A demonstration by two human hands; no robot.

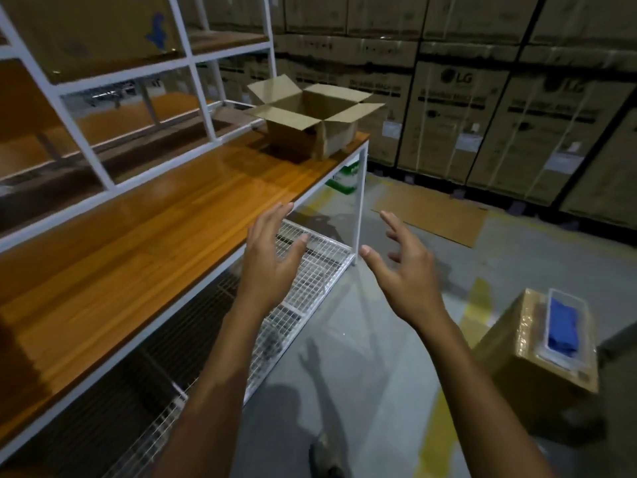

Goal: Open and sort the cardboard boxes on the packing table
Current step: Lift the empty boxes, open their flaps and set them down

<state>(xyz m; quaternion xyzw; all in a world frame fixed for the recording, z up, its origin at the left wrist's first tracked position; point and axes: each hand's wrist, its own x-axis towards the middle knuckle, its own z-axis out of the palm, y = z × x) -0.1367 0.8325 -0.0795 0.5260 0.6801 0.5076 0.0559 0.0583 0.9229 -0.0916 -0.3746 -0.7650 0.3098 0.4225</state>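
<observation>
An open cardboard box (312, 124) stands at the far right end of the wooden packing table (144, 236), its four flaps spread outward. My left hand (272, 260) and my right hand (405, 270) are both stretched forward in the air beside the table's front edge, well short of the box. The fingers of both are spread and hold nothing. A sealed cardboard box (541, 343) wrapped in clear film sits on the floor at the lower right, with a clear tray holding something blue (563, 326) on top.
White metal shelving (193, 74) rises behind the table. A wire mesh shelf (310, 267) runs under it. Stacked large cartons (499, 98) line the back wall. A flat cardboard sheet (434, 215) lies on the concrete floor, beside yellow floor lines (444, 415).
</observation>
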